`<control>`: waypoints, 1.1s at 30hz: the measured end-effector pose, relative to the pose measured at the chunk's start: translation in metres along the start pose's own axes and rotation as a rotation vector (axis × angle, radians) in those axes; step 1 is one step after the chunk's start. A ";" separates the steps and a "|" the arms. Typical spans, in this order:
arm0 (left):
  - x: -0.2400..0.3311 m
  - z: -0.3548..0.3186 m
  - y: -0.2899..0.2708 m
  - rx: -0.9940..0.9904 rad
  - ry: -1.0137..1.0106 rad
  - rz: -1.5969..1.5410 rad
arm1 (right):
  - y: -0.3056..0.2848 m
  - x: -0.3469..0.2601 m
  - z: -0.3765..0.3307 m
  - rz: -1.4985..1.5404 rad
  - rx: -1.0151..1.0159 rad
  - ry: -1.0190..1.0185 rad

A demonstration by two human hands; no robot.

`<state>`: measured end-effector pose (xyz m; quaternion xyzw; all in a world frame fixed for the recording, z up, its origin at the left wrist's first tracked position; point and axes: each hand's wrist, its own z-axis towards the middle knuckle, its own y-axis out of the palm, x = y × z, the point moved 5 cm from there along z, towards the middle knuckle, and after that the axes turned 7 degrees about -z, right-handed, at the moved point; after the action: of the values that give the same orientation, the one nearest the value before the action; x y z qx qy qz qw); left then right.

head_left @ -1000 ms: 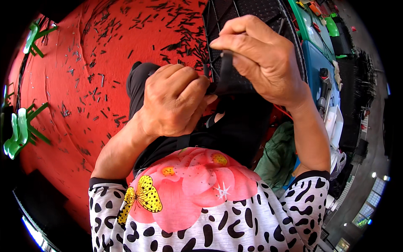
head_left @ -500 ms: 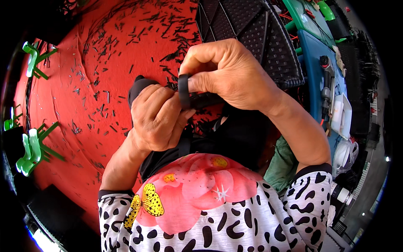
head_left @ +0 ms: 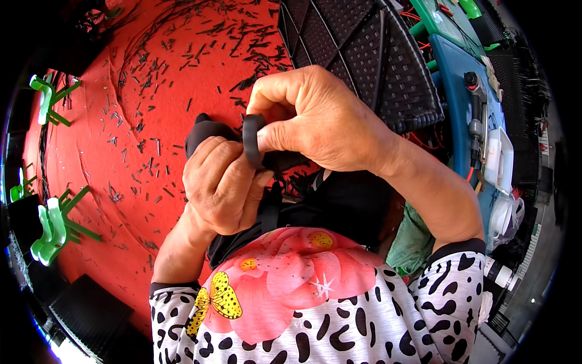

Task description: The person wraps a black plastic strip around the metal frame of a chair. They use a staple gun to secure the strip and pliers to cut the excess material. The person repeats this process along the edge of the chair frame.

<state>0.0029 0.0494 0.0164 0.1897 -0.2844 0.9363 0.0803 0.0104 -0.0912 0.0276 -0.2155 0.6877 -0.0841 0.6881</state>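
A flat black strip (head_left: 252,141), bent in a curve, stands between my two hands over my lap. My left hand (head_left: 217,185) is closed in a fist around the strip's lower part, and its fingers hide that end. With thumb and forefinger my right hand (head_left: 324,118) pinches the upper part. Just behind the hands is a woven black panel (head_left: 388,79) with diagonal bars. Past my left knuckles shows a dark rounded thing (head_left: 209,130), perhaps my knee or a shoe; I cannot tell which.
Short black offcuts (head_left: 242,51) lie scattered over the red floor (head_left: 91,151). To the right, a blue table (head_left: 451,79) carries a slim power tool (head_left: 474,121) and a white tray (head_left: 499,161). Green plastic stool-like pieces (head_left: 57,230) stand along the left.
Both hands sit slightly further left and lower, still gripping the strip. The strip's curve shows more fully now. The whole view has shifted a little.
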 end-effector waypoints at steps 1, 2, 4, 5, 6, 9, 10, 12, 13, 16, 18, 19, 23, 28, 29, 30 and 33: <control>0.000 -0.001 0.000 -0.001 0.002 0.003 | 0.001 0.000 0.000 0.000 -0.016 0.012; -0.001 -0.001 0.000 -0.003 0.003 0.005 | 0.001 -0.001 0.000 -0.001 -0.032 0.024; -0.001 -0.002 0.000 -0.004 0.002 0.002 | 0.002 -0.001 0.000 0.004 -0.058 0.041; -0.001 -0.002 0.000 -0.004 -0.002 -0.004 | 0.002 -0.001 0.000 0.008 -0.068 0.048; -0.001 -0.002 -0.001 -0.005 -0.006 -0.007 | 0.003 0.000 0.001 0.014 -0.079 0.052; -0.001 -0.003 0.001 -0.010 -0.027 -0.006 | 0.003 0.003 0.002 0.037 -0.134 0.071; 0.000 -0.003 0.001 -0.010 -0.026 0.000 | 0.003 0.005 0.003 0.026 -0.153 0.073; 0.000 -0.002 0.000 -0.007 -0.026 0.012 | 0.003 0.008 0.005 0.003 -0.192 0.077; 0.000 -0.002 0.000 -0.003 -0.026 0.007 | 0.003 0.007 0.005 0.008 -0.207 0.069; -0.001 -0.003 0.000 -0.001 -0.031 -0.008 | 0.000 0.003 0.003 0.017 -0.243 0.055; -0.001 -0.003 0.000 -0.010 -0.042 -0.025 | -0.003 0.001 0.000 0.016 -0.252 0.063; -0.001 -0.003 0.000 -0.005 -0.037 -0.028 | -0.003 0.003 0.000 0.003 -0.195 0.047; -0.003 -0.005 0.000 0.017 -0.010 -0.047 | 0.003 0.007 -0.002 -0.105 -0.157 0.024; -0.002 -0.004 0.001 0.028 -0.022 -0.049 | 0.004 0.005 0.001 -0.209 -0.179 -0.009; -0.002 -0.004 0.001 0.024 -0.032 -0.048 | 0.004 0.005 0.002 -0.249 -0.182 0.009; -0.002 -0.005 0.001 0.024 -0.034 -0.044 | 0.003 0.004 0.003 -0.288 -0.186 0.028; -0.002 -0.006 0.001 0.028 -0.039 -0.040 | 0.005 0.005 0.005 -0.335 -0.203 0.074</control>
<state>0.0024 0.0523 0.0107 0.2147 -0.2691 0.9344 0.0910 0.0148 -0.0877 0.0204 -0.3919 0.6719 -0.1355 0.6137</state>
